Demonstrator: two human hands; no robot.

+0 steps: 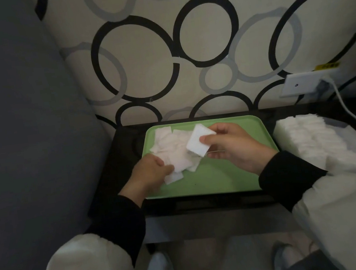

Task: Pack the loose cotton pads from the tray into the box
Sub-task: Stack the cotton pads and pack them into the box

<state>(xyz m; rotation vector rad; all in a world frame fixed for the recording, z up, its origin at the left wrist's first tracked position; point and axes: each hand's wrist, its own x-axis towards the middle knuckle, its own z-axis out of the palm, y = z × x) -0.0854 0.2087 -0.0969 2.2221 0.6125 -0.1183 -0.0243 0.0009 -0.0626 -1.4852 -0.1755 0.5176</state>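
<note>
Left hand [150, 173] grips loose cotton pads [173, 150] on tray [212, 176]; right hand [235, 147] pinches a pad stack [198, 143].

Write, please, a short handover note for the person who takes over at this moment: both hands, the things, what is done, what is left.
Left hand: pinches the near edge of the loose pads, which lie in a heap on the far left of the green tray.
Right hand: holds a small stack of pads above the tray.
Box: right of the tray, with rows of pads in it.
Done: part of the pads is packed.
Left: put the small stack, then the heap, into the box.
</note>
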